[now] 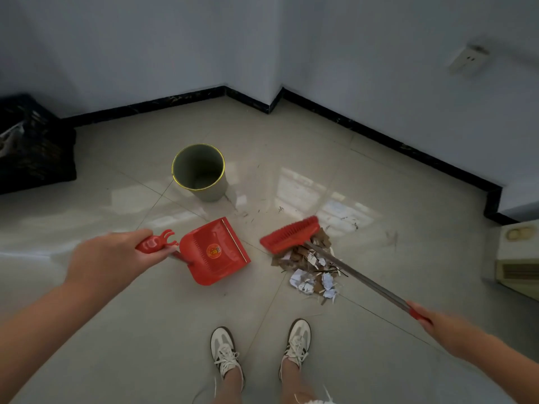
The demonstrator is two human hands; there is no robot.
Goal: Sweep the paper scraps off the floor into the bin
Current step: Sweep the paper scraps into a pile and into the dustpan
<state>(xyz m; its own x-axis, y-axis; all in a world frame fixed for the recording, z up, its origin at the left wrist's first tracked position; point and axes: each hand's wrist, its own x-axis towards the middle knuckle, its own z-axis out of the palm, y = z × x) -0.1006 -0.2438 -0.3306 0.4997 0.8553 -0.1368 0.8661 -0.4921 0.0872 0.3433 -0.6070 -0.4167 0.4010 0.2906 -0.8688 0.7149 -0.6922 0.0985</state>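
Observation:
A pile of white and brown paper scraps point(310, 271) lies on the tiled floor in front of my feet, to the right. The red broom head point(288, 234) rests at the far edge of the pile, and its metal pole runs down to my right hand point(428, 317), which grips the red end. My left hand point(116, 255) holds the handle of a red dustpan point(217, 252). The pan sits just left of the pile, with its lip facing the broom. A round grey bin point(199, 170) with a yellow rim stands upright beyond the dustpan.
A black crate point(32, 144) stands at the left wall. A cream-coloured appliance point(516, 258) sits at the right edge. Dark skirting point(379, 132) lines the walls and a jutting corner at the back. My two white shoes point(259, 351) stand on the near floor. Small specks of debris dot the tiles past the broom.

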